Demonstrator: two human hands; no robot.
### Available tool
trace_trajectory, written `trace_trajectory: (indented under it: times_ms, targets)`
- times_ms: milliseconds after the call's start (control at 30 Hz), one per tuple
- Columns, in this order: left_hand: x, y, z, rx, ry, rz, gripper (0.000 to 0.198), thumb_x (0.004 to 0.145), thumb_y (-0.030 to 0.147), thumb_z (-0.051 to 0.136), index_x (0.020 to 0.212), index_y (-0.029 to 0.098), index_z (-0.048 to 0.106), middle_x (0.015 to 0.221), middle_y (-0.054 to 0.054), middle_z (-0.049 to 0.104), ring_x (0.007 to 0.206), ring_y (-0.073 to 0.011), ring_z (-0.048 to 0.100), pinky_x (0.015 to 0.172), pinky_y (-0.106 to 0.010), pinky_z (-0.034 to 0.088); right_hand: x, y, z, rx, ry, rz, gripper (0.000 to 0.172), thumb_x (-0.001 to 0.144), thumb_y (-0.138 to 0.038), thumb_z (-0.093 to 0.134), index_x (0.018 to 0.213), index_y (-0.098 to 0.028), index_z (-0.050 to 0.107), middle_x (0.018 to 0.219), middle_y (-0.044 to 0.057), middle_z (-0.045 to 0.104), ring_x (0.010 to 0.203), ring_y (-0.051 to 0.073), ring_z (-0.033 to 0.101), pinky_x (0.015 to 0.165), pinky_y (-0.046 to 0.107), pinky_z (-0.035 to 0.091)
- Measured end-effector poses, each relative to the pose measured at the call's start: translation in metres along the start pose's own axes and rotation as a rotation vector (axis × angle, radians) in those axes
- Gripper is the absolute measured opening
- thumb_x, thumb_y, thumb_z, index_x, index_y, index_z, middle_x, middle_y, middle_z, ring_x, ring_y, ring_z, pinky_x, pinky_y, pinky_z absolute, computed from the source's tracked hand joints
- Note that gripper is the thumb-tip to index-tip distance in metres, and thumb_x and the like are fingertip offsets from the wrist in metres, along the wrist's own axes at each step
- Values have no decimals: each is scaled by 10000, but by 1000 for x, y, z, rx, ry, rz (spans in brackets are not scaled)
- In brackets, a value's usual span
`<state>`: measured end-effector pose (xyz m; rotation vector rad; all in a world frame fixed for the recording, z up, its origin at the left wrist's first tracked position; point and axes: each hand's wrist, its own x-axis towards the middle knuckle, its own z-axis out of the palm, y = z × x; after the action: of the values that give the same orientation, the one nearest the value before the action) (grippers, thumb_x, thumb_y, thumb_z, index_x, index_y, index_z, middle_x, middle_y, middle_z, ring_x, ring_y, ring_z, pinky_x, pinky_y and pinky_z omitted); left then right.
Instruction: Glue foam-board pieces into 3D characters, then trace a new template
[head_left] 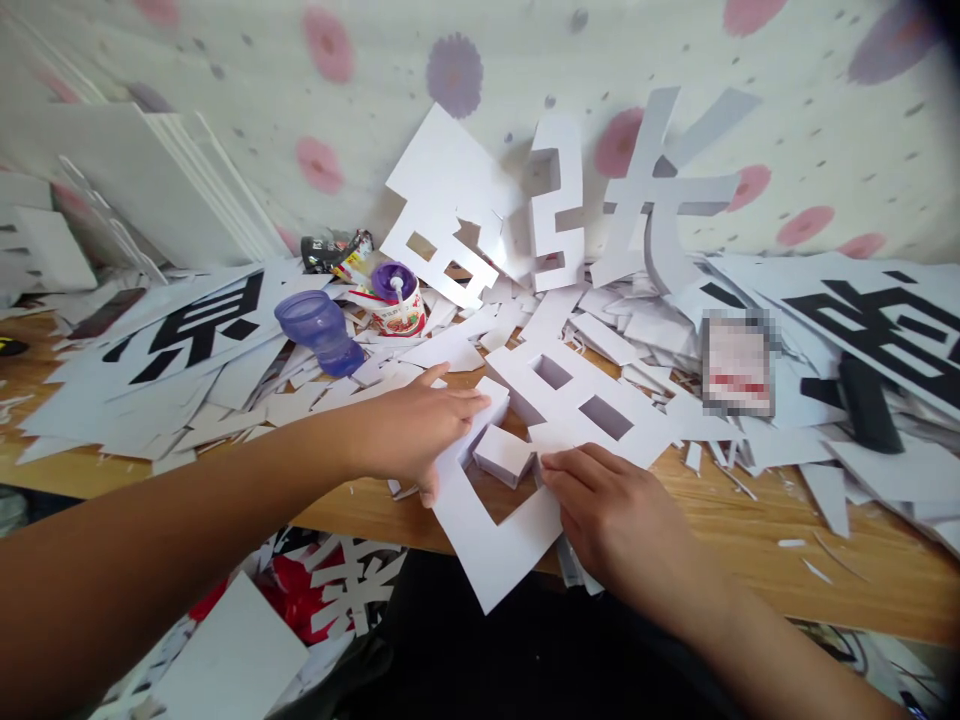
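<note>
A large white foam-board cut-out character with rectangular holes lies on the wooden table, its lower part hanging over the near edge. My left hand lies on its left arm, fingers stretched flat and the thumb hooked under the edge. My right hand presses on the lower right part, fingers curled together with the tips on the board. A small white loose block sits in the open gap between my hands.
White offcuts cover the table. A purple plastic cup lies tipped beside a red-printed tub with a purple lid. Finished white characters lean on the floral wall. Printed black-character sheets lie left and right. Scraps lie on the floor below.
</note>
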<state>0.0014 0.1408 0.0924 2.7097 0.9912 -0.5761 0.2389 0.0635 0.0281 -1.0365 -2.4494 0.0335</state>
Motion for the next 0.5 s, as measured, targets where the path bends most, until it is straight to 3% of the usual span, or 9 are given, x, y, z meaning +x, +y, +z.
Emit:
trace_trajectory:
  times_ms: [167,333,500]
  targets:
    - [3,-1,0,-18,-31,-2,467,582,292,858,977,136,661,1532,-174,387,1433,-356,319,1203,-512,102,0,-1,-3,8,-24,2,211,828,-11,526,802,-145,687,928,111,693,864,247,628,728,370,555]
    - [3,-4,0,-6,-45,2,650,624,353,833,1194,155,591,1553,-172,351,1445,-334,302,1199,-518,131,-4,2,-2,16,-44,-10,170,825,-26,559,828,-137,687,983,118,688,895,260,621,738,383,557]
    - [2,-9,4,-19,-39,29,561,667,361,828,1147,147,630,1583,-161,292,1461,-341,261,1211,-501,96,-6,7,-1,29,-29,-45,180,843,-29,545,848,-133,691,992,126,685,904,256,615,731,372,551]
